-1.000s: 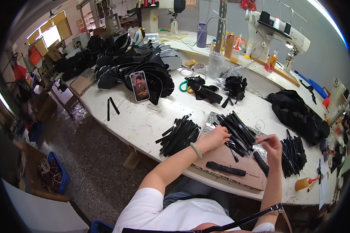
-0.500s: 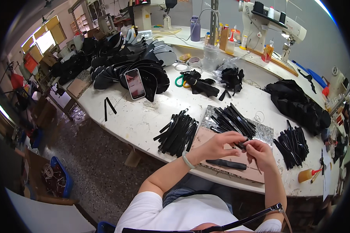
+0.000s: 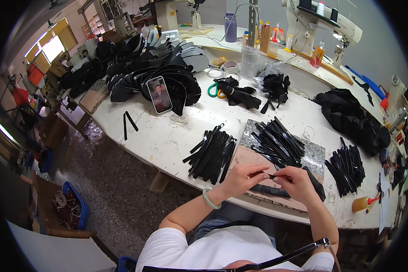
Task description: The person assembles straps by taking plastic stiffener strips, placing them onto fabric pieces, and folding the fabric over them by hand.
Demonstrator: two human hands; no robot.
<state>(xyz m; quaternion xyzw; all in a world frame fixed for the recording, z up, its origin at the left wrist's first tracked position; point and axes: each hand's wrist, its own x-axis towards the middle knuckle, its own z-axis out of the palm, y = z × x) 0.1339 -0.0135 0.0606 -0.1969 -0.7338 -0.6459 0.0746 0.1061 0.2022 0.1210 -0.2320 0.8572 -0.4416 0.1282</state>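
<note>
Over a pinkish board (image 3: 248,159) at the table's front edge, a short narrow black strip (image 3: 271,176) is stretched between my fingertips. My left hand (image 3: 243,179) pinches one end of it, and my right hand (image 3: 296,183) has its thumb and fingers closed on the other. Beneath my hands lies a long dark bar-like piece (image 3: 269,190). A wider black piece (image 3: 315,185) shows beside my right hand; part of it is hidden. Just beyond my hands, a pile of glossy black strips (image 3: 280,141) rests on a speckled stone slab (image 3: 313,155).
More black strip bundles lie left (image 3: 211,154) and right (image 3: 346,168). A phone (image 3: 160,95) leans on stacked black pieces (image 3: 177,84). Green-and-orange-handled scissors (image 3: 213,89), a bottle of amber liquid (image 3: 361,204), a black fabric heap (image 3: 349,120) and a sewing machine (image 3: 331,27) surround the work area.
My hands have lowered and come level, with the strip now stretched between them. A wider black piece now shows beside my right hand. The phone's picture has changed, and the view has shifted slightly.
</note>
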